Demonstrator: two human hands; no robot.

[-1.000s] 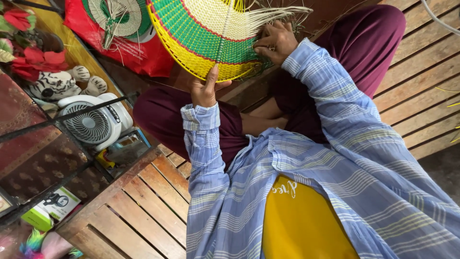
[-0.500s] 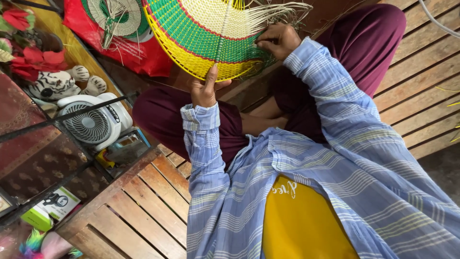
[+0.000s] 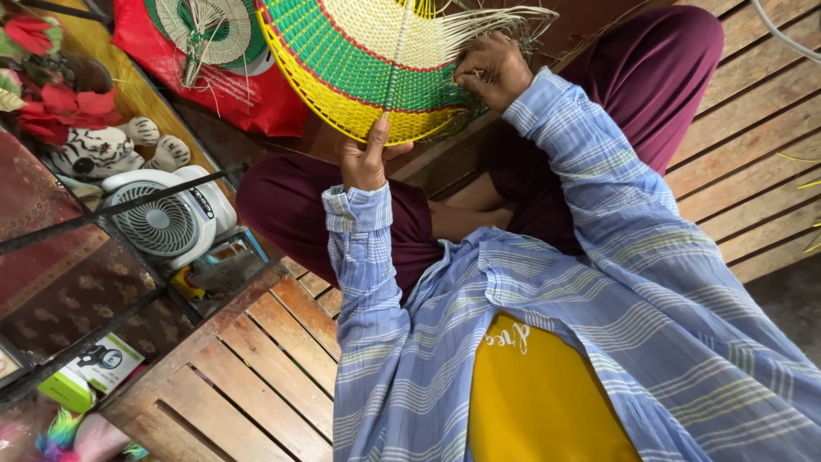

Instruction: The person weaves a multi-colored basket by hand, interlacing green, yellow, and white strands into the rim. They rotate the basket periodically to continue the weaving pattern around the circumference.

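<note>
Currently one round woven fan [image 3: 368, 60], banded green, yellow and cream with a red line, is propped above the person's lap. Left hand [image 3: 366, 158]: grip closed on the yellow rim at the bottom, thumb lying up along the central rib. Right hand [image 3: 492, 68]: fingers pinched shut on loose cream strands at the unfinished edge, up and to the right of the left grip. Judgement: the weave goes best with the rim held steady and each strand pulled snug. Count: two fans, the second [image 3: 205, 30] on a red bag [image 3: 214, 85]; one white electric fan [image 3: 167, 218]; one slatted wooden floor [image 3: 256, 376].
</note>
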